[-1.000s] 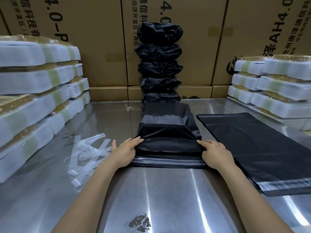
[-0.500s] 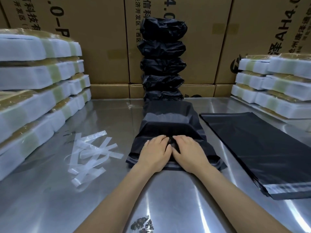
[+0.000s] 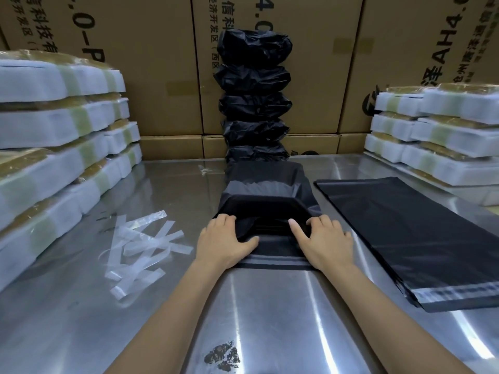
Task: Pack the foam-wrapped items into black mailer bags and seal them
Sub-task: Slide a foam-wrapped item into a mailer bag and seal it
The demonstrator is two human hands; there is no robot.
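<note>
Filled mailer bag [image 3: 266,195] lying at the centre of the steel worktop [image 3: 270,319], directly in front of the stack of sealed bags [image 3: 253,103]. Left hand [image 3: 221,242] and right hand [image 3: 324,242] resting on the folded near end of the filled mailer bag, fingers [image 3: 224,221] spread and lying flat rather than pinching, thumbs angled inward across the flap; grey seal strip [image 3: 272,261] showing just nearer than the hands.

Judged as flap pressing, seal not yet certainly complete. Possible faults from here:
- Flap lifting or bonding crooked, through uneven pressing that misses the centre between the hands.
- Creases becoming trapped in the loose film bunched under the fingers, leaving gaps in the seal.
- Air staying inside the filled mailer bag, straining the adhesive afterwards.
- Package sliding on the smooth worktop under a forward push and bumping the stack of sealed bags, which is standing tall and narrow.

Peeled liner strips [image 3: 140,247] lying left of the filled mailer bag, empty flat bags [image 3: 399,230] right of it, foam-wrapped items [image 3: 54,147] stacked further out on both sides.
</note>
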